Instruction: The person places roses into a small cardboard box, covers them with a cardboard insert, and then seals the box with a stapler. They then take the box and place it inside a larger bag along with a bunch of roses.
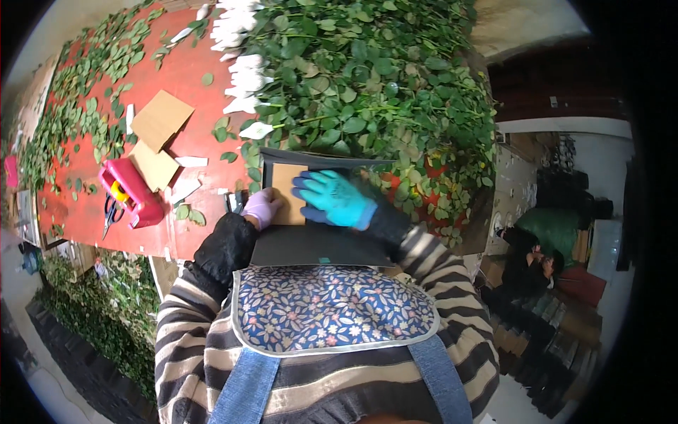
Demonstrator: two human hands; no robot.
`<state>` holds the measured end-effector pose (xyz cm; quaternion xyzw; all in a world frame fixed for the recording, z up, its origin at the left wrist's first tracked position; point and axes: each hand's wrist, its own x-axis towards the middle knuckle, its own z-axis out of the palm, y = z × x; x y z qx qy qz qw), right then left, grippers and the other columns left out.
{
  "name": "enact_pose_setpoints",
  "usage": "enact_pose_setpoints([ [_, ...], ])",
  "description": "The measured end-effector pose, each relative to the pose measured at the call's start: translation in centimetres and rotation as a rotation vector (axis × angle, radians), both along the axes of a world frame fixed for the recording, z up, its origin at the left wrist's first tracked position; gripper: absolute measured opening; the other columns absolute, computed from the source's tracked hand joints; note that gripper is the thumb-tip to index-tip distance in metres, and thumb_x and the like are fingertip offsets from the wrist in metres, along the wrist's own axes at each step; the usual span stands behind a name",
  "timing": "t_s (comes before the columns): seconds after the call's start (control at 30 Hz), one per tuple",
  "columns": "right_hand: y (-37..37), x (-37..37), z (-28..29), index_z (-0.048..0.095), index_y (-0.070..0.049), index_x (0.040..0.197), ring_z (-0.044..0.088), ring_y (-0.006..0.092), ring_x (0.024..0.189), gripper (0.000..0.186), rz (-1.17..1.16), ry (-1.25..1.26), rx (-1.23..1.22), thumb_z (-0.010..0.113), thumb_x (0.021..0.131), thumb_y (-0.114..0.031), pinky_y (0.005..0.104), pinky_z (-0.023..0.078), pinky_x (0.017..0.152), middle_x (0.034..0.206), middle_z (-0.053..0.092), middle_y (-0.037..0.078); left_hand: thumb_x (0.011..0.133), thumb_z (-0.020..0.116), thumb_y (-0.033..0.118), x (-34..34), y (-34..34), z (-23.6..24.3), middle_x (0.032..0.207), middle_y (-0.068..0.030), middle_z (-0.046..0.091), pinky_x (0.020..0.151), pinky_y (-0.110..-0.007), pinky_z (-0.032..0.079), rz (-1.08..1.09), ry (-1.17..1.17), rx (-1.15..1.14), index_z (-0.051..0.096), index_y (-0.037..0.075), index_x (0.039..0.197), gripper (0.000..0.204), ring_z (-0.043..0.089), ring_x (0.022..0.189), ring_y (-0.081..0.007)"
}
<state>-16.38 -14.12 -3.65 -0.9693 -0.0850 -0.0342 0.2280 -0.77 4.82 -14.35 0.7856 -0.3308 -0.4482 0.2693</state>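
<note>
In front of my apron lies a black folded sheet or flat box (318, 244), with a brown cardboard piece (286, 182) on it. My left hand (261, 208), in a lilac glove, is closed at the left edge of the cardboard, its fingertips partly hidden. My right hand (333, 198), in a teal glove with dark fingertips, lies flat with fingers stretched across the cardboard and the black sheet. Just beyond, leafy flower stems (353, 92) are piled up, with white wrapped heads (244, 81) along their left side.
Left on the red table (187, 131) are a pink tape dispenser (145, 201), scissors (109, 214), two cardboard pieces (162, 120) and scattered leaves (78, 131). Greenery (99, 311) stands below the table at left. On the right, a person (530, 272) sits low near stacked boxes (547, 332).
</note>
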Motion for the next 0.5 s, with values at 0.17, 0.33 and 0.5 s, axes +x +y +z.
enact_pose_setpoints([
  [0.17, 0.4, -0.6, -2.7, 0.058, -0.006, 0.130, 0.044, 0.0294, 0.134, 0.049, -0.040, 0.059, 0.048, 0.065, 0.088, -0.030, 0.0454, 0.034, 0.109, 0.142, 0.051, 0.012, 0.088, 0.066, 0.039, 0.1, -1.0, 7.0, 0.089, -0.0247, 0.067, 0.076, -0.048, 0.052, -0.237, -0.290, 0.204, 0.061, -0.002, 0.099, 0.043, 0.066, 0.087, -0.0414],
  [0.33, 0.6, -1.3, -1.6, 0.056, -0.005, 0.132, 0.044, 0.0311, 0.135, 0.048, -0.062, 0.091, 0.011, 0.063, 0.090, -0.028, 0.0459, 0.034, 0.109, 0.145, 0.049, 0.014, 0.084, 0.069, 0.032, 0.4, -1.6, 8.4, 0.086, -0.0196, 0.065, 0.068, -0.047, 0.052, -0.566, -0.787, -0.064, 0.057, 0.005, 0.112, 0.040, 0.067, 0.080, -0.0370],
  [0.5, -4.8, 2.1, 17.7, 0.072, -0.005, 0.110, 0.070, 0.0270, 0.073, 0.030, 0.372, 0.314, 0.627, 0.064, 0.092, -0.029, 0.0339, 0.055, 0.069, 0.083, 0.072, 0.013, 0.096, 0.055, 0.030, -0.2, -0.6, 7.3, 0.091, -0.0206, 0.062, 0.065, -0.049, 0.051, -0.275, -0.575, 0.041, 0.051, 0.007, 0.115, 0.030, 0.064, 0.074, -0.0381],
])
